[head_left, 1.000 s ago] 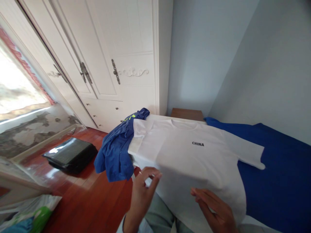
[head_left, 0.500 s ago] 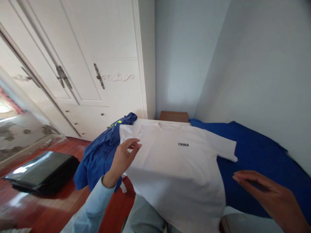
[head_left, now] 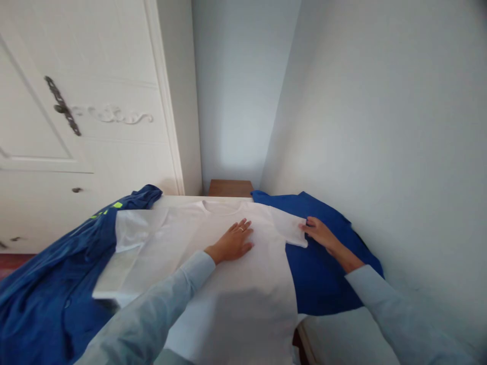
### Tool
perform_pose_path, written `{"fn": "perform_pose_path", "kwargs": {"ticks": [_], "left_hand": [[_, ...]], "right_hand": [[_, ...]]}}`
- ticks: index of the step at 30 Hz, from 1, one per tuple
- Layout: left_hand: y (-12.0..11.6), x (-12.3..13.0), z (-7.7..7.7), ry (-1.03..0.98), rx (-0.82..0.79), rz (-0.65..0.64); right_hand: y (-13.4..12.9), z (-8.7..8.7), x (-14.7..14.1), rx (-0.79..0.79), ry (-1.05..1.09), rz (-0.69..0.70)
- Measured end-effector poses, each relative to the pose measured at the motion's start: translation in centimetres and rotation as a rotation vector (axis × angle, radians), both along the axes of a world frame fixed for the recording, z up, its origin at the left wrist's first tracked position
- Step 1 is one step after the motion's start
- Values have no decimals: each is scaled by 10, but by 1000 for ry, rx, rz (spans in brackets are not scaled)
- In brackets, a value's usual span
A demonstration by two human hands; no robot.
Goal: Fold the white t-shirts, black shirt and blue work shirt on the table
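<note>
A white short-sleeved T-shirt (head_left: 247,284) lies spread out face up, its neckline toward the far side. My left hand (head_left: 232,242) rests flat on its chest with the fingers out and covers the printed word; a ring shows on one finger. At the far right, my right hand (head_left: 319,234) pinches the hem of the shirt's sleeve between thumb and fingers. Beneath that sleeve lies a blue garment (head_left: 323,284). Another dark blue garment (head_left: 49,294) with yellow-green marks is heaped at the left, beside the other sleeve.
A white wardrobe (head_left: 114,61) with a dark metal handle (head_left: 63,106) stands at the left. Behind the white tabletop (head_left: 178,202) is a small brown wooden surface (head_left: 230,188). A pale wall (head_left: 373,126) closes off the right side.
My left hand has moved from near the left sleeve onto the shirt's chest. My right hand has reached forward and taken hold of the right sleeve. The view has turned right.
</note>
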State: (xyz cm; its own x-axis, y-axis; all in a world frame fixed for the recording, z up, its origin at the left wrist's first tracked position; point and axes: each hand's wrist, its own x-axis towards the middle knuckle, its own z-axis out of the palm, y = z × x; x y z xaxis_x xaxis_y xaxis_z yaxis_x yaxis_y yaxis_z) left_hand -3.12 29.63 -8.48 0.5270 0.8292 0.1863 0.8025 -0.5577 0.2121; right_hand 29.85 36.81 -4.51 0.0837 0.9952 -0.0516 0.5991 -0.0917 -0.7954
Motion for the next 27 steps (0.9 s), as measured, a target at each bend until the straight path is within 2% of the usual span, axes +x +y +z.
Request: {"fn": "perform_pose_path", "kwargs": {"ticks": [3,7,9,13,15,18,22,24,27], "left_hand": [[10,17,0,46,-4,-61],[14,33,0,-17,15,-111],[15,37,-3,-37,5,-111],[13,40,-9,-33,9,-105],[12,42,-9,-30,35,-126],[10,44,-5,-26,59,-206],[8,47,1,-72,6,-258],[8,47,4,-108,-11,-266],[8,47,6,-205,18,-282]], "right_hand": [[20,3,-5,7,-181,38],[35,14,-3,-128,-266,148],[35,21,0,-154,-189,149],[27,36,-2,-219,106,152],[24,47,-9,-233,134,149],[22,66,-28,-161,34,142],[11,90,-67,-31,-42,170],[0,96,-89,-56,8,304],[-14,99,-115,-186,114,519]]}}
